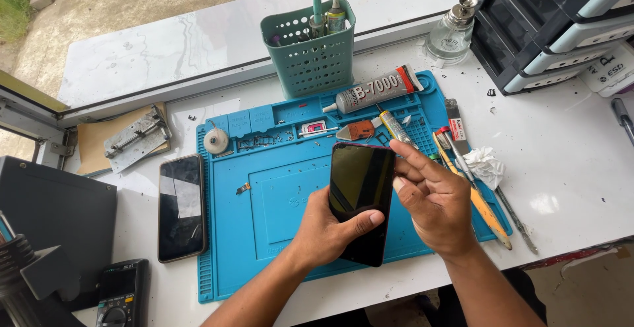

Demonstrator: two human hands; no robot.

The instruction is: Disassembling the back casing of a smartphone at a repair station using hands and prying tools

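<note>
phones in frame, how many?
2. One dark phone held upright over the blue mat by left hand and right hand; second phone flat on the table, left of the mat.

Both hands hold a dark smartphone (360,198) upright over a blue work mat (264,234): the left hand (327,231) cradles its lower end with the thumb across the glass, and the right hand (432,201) pinches its top right edge. A second phone (181,207) lies flat just left of the mat, a glue tube (376,91) near its top edge, a teal basket (309,53) behind
</note>
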